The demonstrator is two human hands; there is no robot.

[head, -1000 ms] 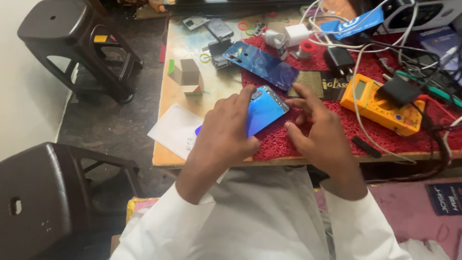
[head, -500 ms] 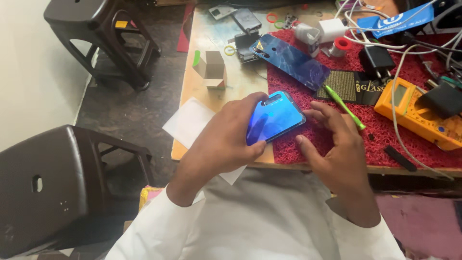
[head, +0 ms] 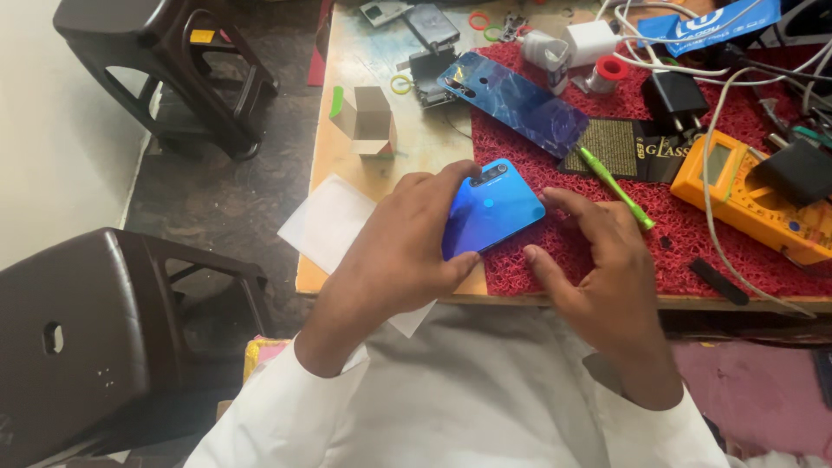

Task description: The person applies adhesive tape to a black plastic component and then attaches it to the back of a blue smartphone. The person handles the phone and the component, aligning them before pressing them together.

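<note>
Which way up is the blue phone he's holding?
Face down: the blue phone shows its glossy back and camera strip, gripped by the left hand.

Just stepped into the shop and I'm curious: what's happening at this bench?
A person in a white shirt is handling a blue phone, back side up. The left hand grips it, while the right hand hovers beside it, fingertips near its edge. A separate blue back cover, a green tool and an orange multimeter lie on the red mat.

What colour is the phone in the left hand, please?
Glossy blue, shading towards violet: the phone in the left hand, head view.
</note>
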